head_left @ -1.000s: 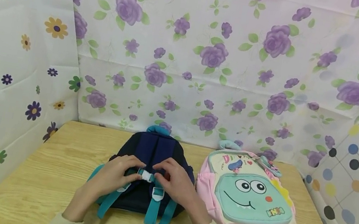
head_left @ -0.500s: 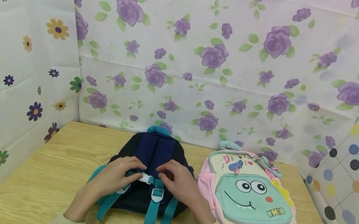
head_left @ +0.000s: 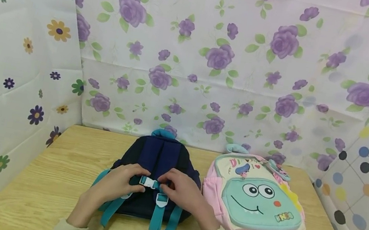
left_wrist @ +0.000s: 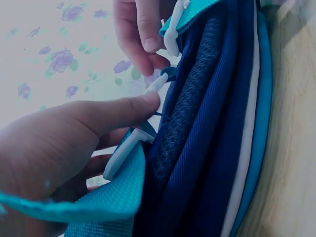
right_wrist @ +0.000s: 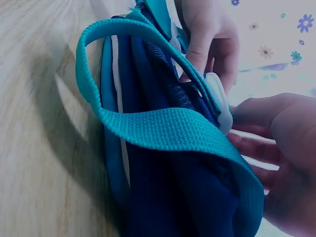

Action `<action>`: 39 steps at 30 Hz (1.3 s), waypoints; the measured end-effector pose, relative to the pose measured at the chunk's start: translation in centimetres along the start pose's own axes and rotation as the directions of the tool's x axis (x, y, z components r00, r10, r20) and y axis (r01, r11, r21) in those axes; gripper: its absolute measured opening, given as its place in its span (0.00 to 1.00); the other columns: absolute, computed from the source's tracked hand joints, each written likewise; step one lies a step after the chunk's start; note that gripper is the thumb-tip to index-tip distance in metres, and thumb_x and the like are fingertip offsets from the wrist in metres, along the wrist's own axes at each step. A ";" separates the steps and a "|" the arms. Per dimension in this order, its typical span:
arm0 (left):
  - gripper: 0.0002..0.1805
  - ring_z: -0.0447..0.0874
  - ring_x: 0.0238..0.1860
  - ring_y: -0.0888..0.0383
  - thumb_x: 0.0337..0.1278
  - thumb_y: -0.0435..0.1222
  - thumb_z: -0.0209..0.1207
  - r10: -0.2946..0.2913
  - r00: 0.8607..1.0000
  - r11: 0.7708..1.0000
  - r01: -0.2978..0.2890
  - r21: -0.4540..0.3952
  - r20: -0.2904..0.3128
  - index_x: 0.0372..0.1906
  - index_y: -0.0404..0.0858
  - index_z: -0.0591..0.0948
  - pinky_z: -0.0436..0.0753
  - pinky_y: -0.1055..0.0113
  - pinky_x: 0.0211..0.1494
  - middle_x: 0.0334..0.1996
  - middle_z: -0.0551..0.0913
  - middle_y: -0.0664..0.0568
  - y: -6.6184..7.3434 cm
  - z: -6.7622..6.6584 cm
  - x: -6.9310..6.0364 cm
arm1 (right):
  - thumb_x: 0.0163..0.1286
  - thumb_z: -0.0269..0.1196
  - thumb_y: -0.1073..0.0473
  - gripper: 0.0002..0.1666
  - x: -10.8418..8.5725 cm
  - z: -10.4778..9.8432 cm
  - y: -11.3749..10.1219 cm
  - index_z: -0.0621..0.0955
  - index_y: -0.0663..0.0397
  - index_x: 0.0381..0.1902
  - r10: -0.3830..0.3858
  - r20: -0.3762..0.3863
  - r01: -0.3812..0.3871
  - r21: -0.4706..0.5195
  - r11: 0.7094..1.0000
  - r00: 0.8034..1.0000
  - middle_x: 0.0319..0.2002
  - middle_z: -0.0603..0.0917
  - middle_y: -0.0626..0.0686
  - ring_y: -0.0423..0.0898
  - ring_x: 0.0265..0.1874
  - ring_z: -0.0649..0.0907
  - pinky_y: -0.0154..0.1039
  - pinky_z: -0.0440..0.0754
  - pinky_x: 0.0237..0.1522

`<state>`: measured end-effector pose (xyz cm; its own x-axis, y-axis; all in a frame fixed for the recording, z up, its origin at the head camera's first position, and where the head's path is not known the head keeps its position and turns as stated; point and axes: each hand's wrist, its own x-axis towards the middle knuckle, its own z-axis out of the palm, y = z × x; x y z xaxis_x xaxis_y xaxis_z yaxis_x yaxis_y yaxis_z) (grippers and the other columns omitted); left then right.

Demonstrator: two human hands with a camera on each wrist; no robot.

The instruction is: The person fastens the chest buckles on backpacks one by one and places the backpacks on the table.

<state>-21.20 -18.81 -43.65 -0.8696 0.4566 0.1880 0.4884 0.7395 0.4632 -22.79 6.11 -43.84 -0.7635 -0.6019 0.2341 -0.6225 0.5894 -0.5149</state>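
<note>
A dark navy backpack (head_left: 138,152) lies with its strap side up on the wooden table (head_left: 47,165). A white side-release buckle (head_left: 149,182) on a teal cross strap (head_left: 156,185) joins its shoulder straps, and both halves look clipped together. My left hand (head_left: 118,181) holds the buckle's left end, index finger above and thumb below; the left wrist view shows the thumb touching white plastic. My right hand (head_left: 186,190) pinches the teal strap at the buckle's right end. Its fingertips are partly hidden. A white slider (head_left: 161,200) sits just below it.
To the right lies a pink and mint backpack (head_left: 261,205) with a cartoon face, close to my right forearm. Loose teal webbing (head_left: 167,226) hangs off the navy backpack's lower edge onto the table. Flower-printed cloth (head_left: 193,59) stands behind the table.
My left thumb has slid lower and off the buckle's face, so more of the buckle shows. My right fingers have moved slightly left and closed in on the strap by the buckle.
</note>
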 end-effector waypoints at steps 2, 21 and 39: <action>0.25 0.82 0.50 0.56 0.54 0.43 0.71 -0.014 1.000 1.000 0.014 0.027 0.008 0.58 0.46 0.82 0.82 0.59 0.51 0.50 0.83 0.57 0.0 0.1 0.0 | 0.72 0.62 0.52 0.12 -0.1 0.1 0.0 0.85 0.45 0.50 0.009 0.024 -0.008 -0.020 1.000 1.000 0.44 0.82 0.44 0.34 0.33 0.78 0.29 0.77 0.37; 0.22 0.81 0.50 0.53 0.56 0.47 0.69 -0.069 0.997 0.992 0.070 0.102 -0.020 0.55 0.46 0.83 0.80 0.53 0.54 0.49 0.83 0.57 0.2 -0.9 -0.5 | 0.72 0.63 0.52 0.12 -1.5 -1.3 0.8 0.86 0.48 0.48 -0.009 -0.057 0.008 -0.024 1.000 0.998 0.40 0.81 0.43 0.35 0.35 0.79 0.31 0.80 0.40; 0.19 0.83 0.50 0.57 0.61 0.48 0.65 -0.046 0.998 0.996 0.049 0.071 -0.041 0.55 0.47 0.84 0.82 0.57 0.51 0.49 0.83 0.60 0.3 -1.2 -0.5 | 0.70 0.65 0.54 0.11 -4.8 -5.3 2.9 0.86 0.48 0.48 0.056 -0.153 -0.058 -0.012 0.998 0.987 0.39 0.82 0.40 0.36 0.34 0.79 0.34 0.81 0.38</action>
<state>-20.66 -19.43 -42.53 -0.8936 0.4009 0.2018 0.4488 0.7943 0.4094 -21.83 13.59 -42.12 -0.8142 -0.4789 0.3283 -0.5792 0.6299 -0.5175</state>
